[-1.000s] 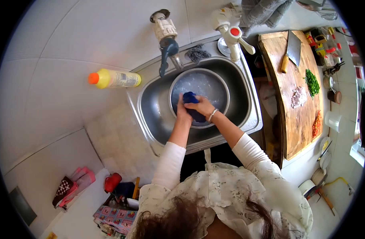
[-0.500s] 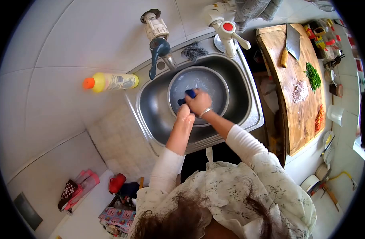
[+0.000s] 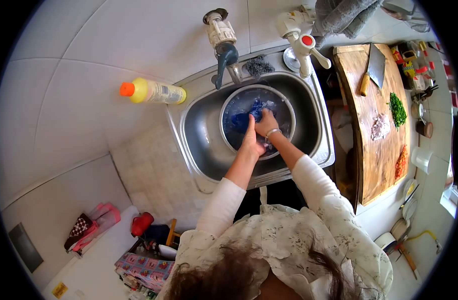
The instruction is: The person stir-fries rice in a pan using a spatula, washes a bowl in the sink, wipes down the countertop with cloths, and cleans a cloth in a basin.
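Note:
A round metal basin point(image 3: 223, 119) with water in it stands in the steel sink point(image 3: 195, 142). Blue cloth point(image 3: 243, 119) lies spread in the water, partly under the surface. Over the basin's near side is my left hand point(image 3: 251, 141), its thumb touching the cloth's edge and its other fingers partly hidden. My right hand point(image 3: 266, 123), with a bracelet at the wrist, is closed on the right part of the cloth, close beside my left hand.
A dark-handled tap point(image 3: 227, 57) and a white tap point(image 3: 304, 47) stand behind the sink. Left of it is a yellow bottle point(image 3: 156, 92). On the right, a wooden board point(image 3: 374, 170) holds a cleaver point(image 3: 375, 67) and chopped greens point(image 3: 397, 110).
The blue cloth was bunched in my hands and is now spread out in the water. My hands have shifted apart slightly, and the whole view has moved a little.

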A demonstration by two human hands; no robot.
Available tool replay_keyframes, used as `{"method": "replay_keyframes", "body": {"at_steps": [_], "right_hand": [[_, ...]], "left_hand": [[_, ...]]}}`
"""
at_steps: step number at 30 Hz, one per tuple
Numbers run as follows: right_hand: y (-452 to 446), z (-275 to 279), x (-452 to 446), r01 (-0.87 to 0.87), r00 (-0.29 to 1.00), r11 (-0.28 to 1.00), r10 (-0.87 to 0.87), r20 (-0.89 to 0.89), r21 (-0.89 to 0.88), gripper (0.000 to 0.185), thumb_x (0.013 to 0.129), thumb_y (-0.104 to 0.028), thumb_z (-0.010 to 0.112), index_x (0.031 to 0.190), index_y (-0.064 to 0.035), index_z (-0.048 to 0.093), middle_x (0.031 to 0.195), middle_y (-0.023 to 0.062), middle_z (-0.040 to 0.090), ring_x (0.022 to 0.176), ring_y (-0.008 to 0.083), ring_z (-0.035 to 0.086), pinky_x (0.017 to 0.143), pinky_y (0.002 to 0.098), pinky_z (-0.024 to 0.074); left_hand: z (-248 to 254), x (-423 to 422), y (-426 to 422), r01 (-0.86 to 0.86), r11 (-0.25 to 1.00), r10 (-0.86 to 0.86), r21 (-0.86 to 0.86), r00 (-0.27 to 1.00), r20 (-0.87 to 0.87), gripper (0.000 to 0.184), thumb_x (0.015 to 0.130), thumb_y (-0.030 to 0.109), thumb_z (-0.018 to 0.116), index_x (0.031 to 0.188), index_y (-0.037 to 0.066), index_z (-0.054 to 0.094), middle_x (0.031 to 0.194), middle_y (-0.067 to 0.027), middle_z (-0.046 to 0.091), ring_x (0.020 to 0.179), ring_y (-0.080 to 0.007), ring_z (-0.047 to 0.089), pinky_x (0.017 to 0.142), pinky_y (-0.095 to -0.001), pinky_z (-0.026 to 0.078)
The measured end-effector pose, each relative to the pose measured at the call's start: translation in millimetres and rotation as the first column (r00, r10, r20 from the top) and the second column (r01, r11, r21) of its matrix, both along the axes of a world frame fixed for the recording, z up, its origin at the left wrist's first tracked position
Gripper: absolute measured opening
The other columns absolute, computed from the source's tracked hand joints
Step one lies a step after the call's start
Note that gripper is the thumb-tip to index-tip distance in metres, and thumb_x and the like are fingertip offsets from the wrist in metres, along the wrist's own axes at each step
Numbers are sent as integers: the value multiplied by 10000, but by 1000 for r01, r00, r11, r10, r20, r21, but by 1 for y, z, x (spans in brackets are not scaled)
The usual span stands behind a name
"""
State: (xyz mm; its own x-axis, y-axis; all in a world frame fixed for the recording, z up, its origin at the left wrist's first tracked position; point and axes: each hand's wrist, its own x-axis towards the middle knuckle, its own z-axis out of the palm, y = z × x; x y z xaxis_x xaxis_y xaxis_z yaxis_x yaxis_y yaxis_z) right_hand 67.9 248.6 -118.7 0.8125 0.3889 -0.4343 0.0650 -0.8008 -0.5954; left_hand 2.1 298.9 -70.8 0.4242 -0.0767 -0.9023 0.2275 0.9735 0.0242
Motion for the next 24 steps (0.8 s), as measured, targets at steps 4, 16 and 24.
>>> {"method": "replay_keyframes", "body": {"at_steps": [4,16,24], "right_hand": [[-4,114,-13,-29,973,965,87,-216,261,342,736,-367,640,899,-66,620,1017,242,552,949,386,548,831,405,431],[22,104,-48,13,991,989,6,-131,144,328,808,-386,538,816,-91,682,772,242,606,781,421,589,718,451,471],[-4,20,9,-269,899,962,266,348,-41,258,883,-327,482,1025,-155,611,1134,132,544,899,399,558,781,461,460]], "left_hand": [[-41,-7,20,-192,945,294,-264,851,435,623,801,627,467,1076,69,505,1030,-137,551,1000,-282,537,916,-452,413],[-88,-48,4,-441,894,413,-77,749,518,244,864,148,417,1025,-3,522,991,-151,572,928,-269,584,802,-378,500],[-16,-33,24,-462,821,409,337,886,218,328,844,182,599,1116,12,532,1096,-112,578,1019,-246,555,930,-418,417]]}}
